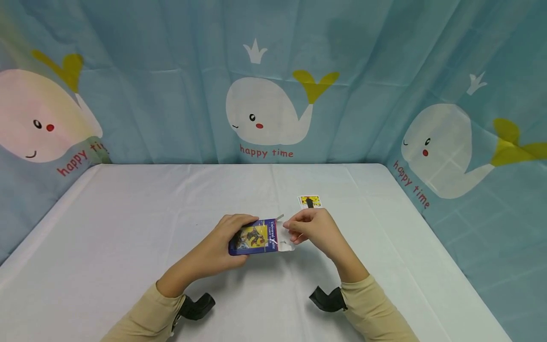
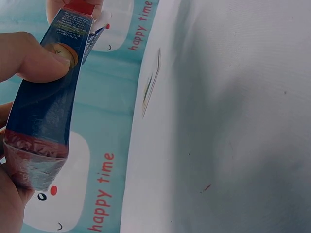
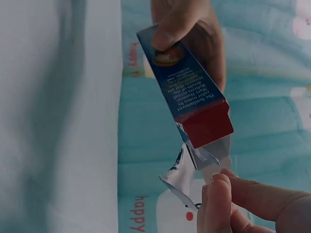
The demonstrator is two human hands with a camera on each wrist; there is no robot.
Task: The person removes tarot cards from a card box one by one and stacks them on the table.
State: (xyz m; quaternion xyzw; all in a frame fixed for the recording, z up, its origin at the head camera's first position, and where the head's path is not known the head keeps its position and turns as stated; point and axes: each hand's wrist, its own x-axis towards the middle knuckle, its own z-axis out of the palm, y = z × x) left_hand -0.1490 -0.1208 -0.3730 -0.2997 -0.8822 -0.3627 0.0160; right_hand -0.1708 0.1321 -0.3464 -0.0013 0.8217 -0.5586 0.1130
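A dark blue tarot card box (image 1: 252, 236) is gripped in my left hand (image 1: 224, 242), tilted, its open end facing right. In the left wrist view the left thumb presses on the narrow side of the box (image 2: 46, 97). My right hand (image 1: 314, 232) is at the open end; in the right wrist view its thumb and fingers (image 3: 221, 194) pinch the pale end flap (image 3: 214, 167). A torn-looking white flap (image 3: 182, 177) hangs beside it, and a red side flap (image 3: 209, 125) sticks out. The inside of the box is hidden.
A few cards (image 1: 309, 200) with a yellow picture lie on the white-covered table (image 1: 128, 213), just behind the right hand. A blue curtain with whale prints (image 1: 269, 111) surrounds the table at the back and sides. Black straps (image 1: 197, 306) hang from both wrists.
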